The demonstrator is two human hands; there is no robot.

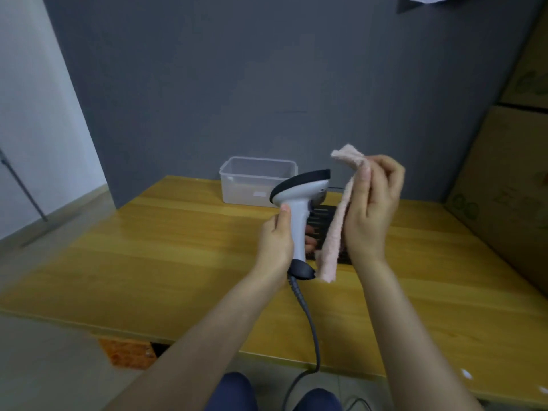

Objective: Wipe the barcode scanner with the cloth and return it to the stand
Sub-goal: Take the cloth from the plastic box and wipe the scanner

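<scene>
Left hand [274, 238] grips scanner [299, 209] upright by its handle, above the table [148, 262]. Right hand [372, 209] pinches cloth [335, 229], hanging just right of it, apparently not touching. Wipe goes leftward.

A yellow wooden table [178, 262] stretches before me against a dark grey wall [267, 84], with a white wall [35, 114] and pale grey floor [44, 366] off its left edge and stacked cardboard boxes [510, 188] along its right edge.

clear tub [257, 180] on wooden table [178, 262]
</scene>
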